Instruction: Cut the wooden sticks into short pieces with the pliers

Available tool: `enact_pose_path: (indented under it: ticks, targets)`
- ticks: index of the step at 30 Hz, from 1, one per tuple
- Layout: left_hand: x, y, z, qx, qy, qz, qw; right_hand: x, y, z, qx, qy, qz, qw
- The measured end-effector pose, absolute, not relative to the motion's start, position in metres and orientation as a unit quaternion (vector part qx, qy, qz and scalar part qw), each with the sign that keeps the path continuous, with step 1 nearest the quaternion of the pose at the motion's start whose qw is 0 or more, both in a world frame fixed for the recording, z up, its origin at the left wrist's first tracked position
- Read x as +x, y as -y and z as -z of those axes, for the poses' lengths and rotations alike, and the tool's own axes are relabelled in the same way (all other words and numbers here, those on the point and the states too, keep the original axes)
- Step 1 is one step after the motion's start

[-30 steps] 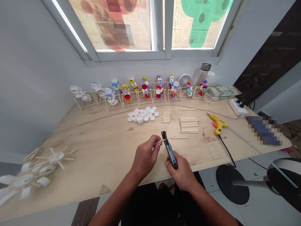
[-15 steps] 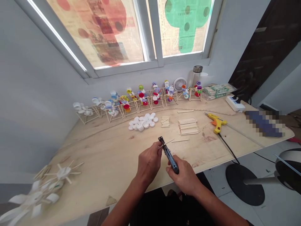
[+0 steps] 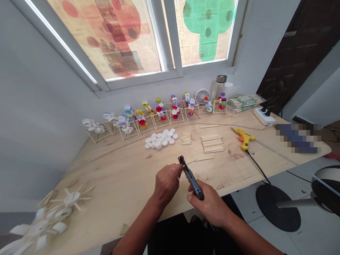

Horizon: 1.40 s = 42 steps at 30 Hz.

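Observation:
My right hand (image 3: 209,203) is wrapped round the dark handles of a plier-like multi-tool (image 3: 193,181), its head pointing away from me. My left hand (image 3: 167,182) is pinched beside the tool's jaws on a thin wooden stick (image 3: 179,179), of which a short pale end shows below the fingers. Another thin length of wood (image 3: 192,161) shows on the right side of the jaws. Whether the two are one piece I cannot tell. Just beyond, a loose stick (image 3: 204,159) lies on the wooden table (image 3: 127,184).
White bottle caps (image 3: 160,139), short sticks (image 3: 186,138) and a stack of longer sticks (image 3: 212,143) lie beyond my hands. At right is a yellow glue gun (image 3: 243,138); at left, a spoked wheel (image 3: 72,198). Stick frames with coloured caps (image 3: 160,113) line the wall.
My view has tilted and shifted. My left hand has turned, and the stick that lay across the tool's jaws now points down below the fingers. My right hand keeps hold of the multi-tool.

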<state>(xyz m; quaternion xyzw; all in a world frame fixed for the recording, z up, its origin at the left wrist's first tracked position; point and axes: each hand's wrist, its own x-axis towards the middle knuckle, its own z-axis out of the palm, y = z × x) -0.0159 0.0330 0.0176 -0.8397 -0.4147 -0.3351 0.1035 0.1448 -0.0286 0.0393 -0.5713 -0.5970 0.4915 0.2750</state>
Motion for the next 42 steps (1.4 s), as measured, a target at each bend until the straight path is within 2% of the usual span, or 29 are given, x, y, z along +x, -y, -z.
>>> enact_pose_path:
  ticks: [8,17,29,42]
  targets:
    - [-0.007,-0.021,-0.029,-0.810,0.445,0.352,0.148,0.148,0.029,-0.039,-0.601,0.661,-0.385,0.232]
    - [0.001,-0.008,-0.040,-0.817,0.476,0.291,0.146,0.151,0.035,-0.034,-0.605,0.671,-0.345,0.254]
    - [0.012,0.001,-0.043,-0.797,0.530,0.265,0.118,0.149,0.035,-0.033,-0.601,0.664,-0.349,0.275]
    - [-0.007,-0.006,-0.046,-0.859,0.424,0.220,0.184,0.154,0.041,-0.033,-0.600,0.667,-0.365,0.247]
